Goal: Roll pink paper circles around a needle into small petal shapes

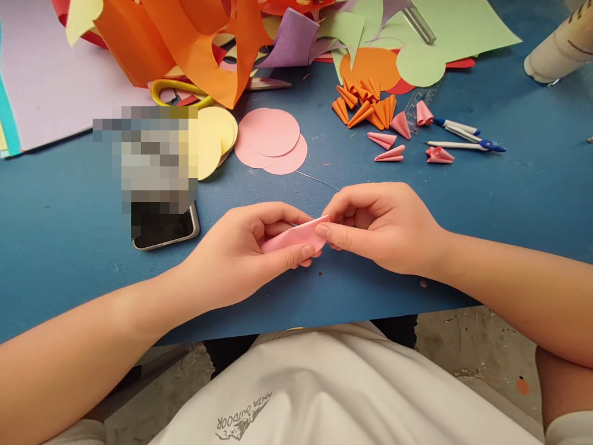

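A folded piece of pink paper (294,237) is held between both hands above the front part of the blue table. My left hand (252,247) grips its left and lower side, thumb along the front. At the paper's right end my right hand (384,228) pinches it between thumb and fingers. Beyond the hands lie overlapping pink paper circles (278,133) and a thin metal wire or needle (319,180). Several folded pink paper cones (401,125) rest to the upper right, beside a heap of folded orange paper cones (373,111).
A phone (169,228), partly blurred out, and yellow paper circles (208,142) lie at left. Yellow-handled scissors (183,86) sit under orange paper scraps (189,43). To the right are a blue-and-white compass (463,145), a clear ruler (424,102) and a bottle (558,46).
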`<action>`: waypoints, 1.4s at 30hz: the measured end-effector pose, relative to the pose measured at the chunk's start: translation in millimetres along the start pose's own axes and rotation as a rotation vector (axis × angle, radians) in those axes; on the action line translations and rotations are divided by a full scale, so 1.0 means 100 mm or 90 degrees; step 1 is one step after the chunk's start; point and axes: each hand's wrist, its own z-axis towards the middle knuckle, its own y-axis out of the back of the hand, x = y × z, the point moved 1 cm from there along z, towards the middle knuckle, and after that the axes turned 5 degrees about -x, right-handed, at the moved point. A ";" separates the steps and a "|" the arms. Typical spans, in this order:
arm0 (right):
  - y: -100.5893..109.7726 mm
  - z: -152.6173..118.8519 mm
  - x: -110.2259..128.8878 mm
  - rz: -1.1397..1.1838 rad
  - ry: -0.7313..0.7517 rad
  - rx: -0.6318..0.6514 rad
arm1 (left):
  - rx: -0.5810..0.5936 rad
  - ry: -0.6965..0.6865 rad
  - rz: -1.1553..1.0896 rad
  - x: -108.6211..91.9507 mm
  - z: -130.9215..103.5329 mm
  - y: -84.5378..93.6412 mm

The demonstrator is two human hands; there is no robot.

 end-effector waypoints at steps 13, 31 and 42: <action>0.00 0.01 0.03 0.024 0.012 -0.011 | -0.122 -0.075 0.021 0.03 -0.03 0.02; 0.04 -0.03 0.09 -0.174 0.151 -0.039 | -0.155 -0.062 0.089 -0.04 -0.03 0.06; 0.03 -0.02 0.10 -0.213 0.189 -0.006 | -0.193 -0.128 0.072 -0.02 -0.02 0.06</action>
